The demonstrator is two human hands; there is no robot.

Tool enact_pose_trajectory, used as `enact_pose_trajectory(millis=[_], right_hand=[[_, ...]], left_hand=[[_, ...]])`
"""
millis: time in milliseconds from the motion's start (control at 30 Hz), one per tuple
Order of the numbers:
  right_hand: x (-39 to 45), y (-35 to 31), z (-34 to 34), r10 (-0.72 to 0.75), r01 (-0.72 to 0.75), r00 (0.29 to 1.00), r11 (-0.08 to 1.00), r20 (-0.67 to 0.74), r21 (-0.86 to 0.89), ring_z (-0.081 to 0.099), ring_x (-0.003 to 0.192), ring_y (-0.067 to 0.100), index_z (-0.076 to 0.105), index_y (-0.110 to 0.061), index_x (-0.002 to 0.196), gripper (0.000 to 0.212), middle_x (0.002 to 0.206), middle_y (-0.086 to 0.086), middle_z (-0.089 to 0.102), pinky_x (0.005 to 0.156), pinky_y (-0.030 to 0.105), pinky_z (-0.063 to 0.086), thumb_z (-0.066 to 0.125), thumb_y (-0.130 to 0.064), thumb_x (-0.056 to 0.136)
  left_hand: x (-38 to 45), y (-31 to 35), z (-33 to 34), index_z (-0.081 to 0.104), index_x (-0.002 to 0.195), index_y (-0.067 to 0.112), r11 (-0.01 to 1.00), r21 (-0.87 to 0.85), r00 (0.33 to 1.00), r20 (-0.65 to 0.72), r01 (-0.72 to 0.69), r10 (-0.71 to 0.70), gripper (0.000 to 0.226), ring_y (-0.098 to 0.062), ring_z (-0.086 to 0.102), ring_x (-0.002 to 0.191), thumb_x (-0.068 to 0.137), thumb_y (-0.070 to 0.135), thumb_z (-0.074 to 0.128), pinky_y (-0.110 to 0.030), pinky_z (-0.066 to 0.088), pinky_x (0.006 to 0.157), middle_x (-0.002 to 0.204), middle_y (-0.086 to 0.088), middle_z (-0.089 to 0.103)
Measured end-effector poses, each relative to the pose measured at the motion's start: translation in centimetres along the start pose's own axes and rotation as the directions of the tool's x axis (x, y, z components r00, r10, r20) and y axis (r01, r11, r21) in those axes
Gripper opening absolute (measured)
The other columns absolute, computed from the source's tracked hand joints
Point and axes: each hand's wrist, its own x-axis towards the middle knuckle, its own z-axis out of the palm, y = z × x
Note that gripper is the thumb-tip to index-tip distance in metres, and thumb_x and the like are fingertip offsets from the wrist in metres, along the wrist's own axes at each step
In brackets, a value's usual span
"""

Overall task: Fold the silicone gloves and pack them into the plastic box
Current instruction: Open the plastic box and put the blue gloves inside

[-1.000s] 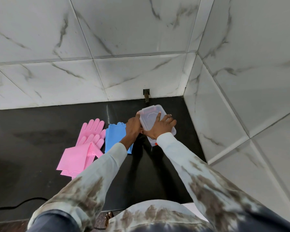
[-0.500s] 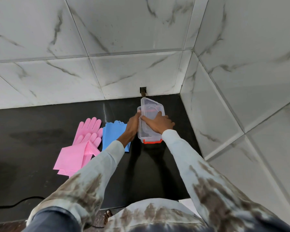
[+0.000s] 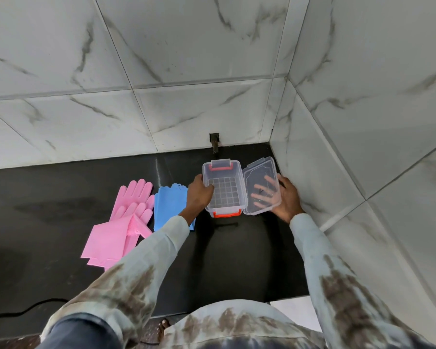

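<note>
Head camera looks down at my two hands over a black counter (image 3: 61, 197) in a corner of white marble tiles (image 3: 186, 114). My left hand (image 3: 198, 195) is closed on the left wall of the clear plastic box (image 3: 224, 188), with the thumb hooked over the rim. The box stands open on the counter, with nothing inside, and I can see a grid on its floor. It has an orange clip (image 3: 227, 214) at the near end and another at the far end. My right hand (image 3: 286, 197) holds the clear lid (image 3: 261, 186) just to the right of the box, touching its rim. The fingers are spread flat under the lid and show through it. Pink gloves (image 3: 126, 217) lie flat on the counter to the left, not folded up small. A blue glove (image 3: 168, 207) lies between them and the box, partly hidden by my left arm.
</note>
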Motion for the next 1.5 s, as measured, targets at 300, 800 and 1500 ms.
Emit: enact_pose_trajectory(millis=[300,800,1500], right_hand=[[0.7,-0.6,0.6,-0.382,0.048,0.868,0.699,-0.316,-0.713,0.063,0.132,0.041,0.046,-0.003,0.153,0.053,0.143,0.019,0.064,0.116,0.048,0.048,0.05,0.007,0.101],[-0.1,4.7,14.9,-0.701,0.253,0.638,-0.202,0.32,-0.946,0.051,0.129,0.025,0.062,-0.017,0.131,0.035,0.138,0.003,0.056,0.11,0.039,0.046,0.057,-0.007,0.098],[0.5,17.4,22.7,-0.286,-0.003,0.956,0.218,-0.067,-0.976,0.036,0.15,0.038,0.025,-0.011,0.16,0.075,0.161,0.016,0.036,0.123,0.049,0.037,0.068,-0.02,0.1]], left_hand=[[-0.3,-0.9,-0.3,0.049,0.153,0.01,0.997,0.023,0.998,-0.01,-0.068,0.069,0.045,-0.03,0.063,0.135,0.109,0.018,0.057,-0.043,0.053,0.112,0.148,-0.011,0.063],[-1.5,-6.9,-7.4,0.061,0.138,0.011,0.973,0.217,0.949,-0.28,-0.081,0.142,0.034,-0.025,0.064,0.124,0.104,0.011,0.056,-0.036,0.052,0.104,0.136,-0.007,0.064],[-0.2,-11.7,-11.7,0.028,0.165,0.012,0.913,0.408,0.998,-0.056,0.001,0.025,0.068,-0.031,0.047,0.149,0.108,0.035,0.057,-0.04,0.037,0.126,0.162,-0.013,0.043]])
